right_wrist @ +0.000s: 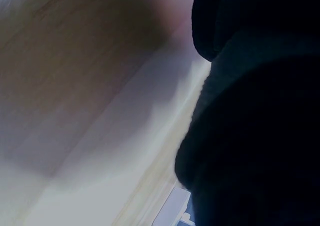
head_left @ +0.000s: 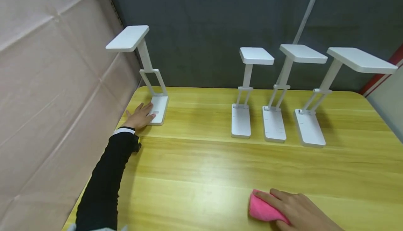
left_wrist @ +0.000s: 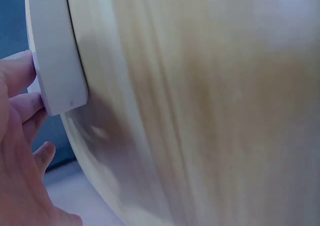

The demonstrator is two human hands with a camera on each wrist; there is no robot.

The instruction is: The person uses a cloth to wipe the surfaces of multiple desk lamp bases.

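Note:
At the table's far left corner, my left hand (head_left: 140, 116) rests against a white desk lamp (head_left: 158, 110), its fingers spread. In the left wrist view, fingertips of the left hand (left_wrist: 22, 136) touch the edge of the lamp's base (left_wrist: 57, 50); nothing is gripped. Near the table's front right, my right hand (head_left: 291, 206) holds a folded pink cloth (head_left: 266, 208) against the wood, fingers bent over it. A dark sleeve (right_wrist: 260, 136) fills much of the right wrist view, which shows neither the cloth nor the grip.
Three more white desk lamps (head_left: 241, 121), (head_left: 274, 124), (head_left: 310, 128) stand in a row on the right half of the wooden table (head_left: 195, 161). Their heads lean out above the back edge. A pale sheet (head_left: 47, 101) hangs at left, a dark partition (head_left: 195, 31) behind.

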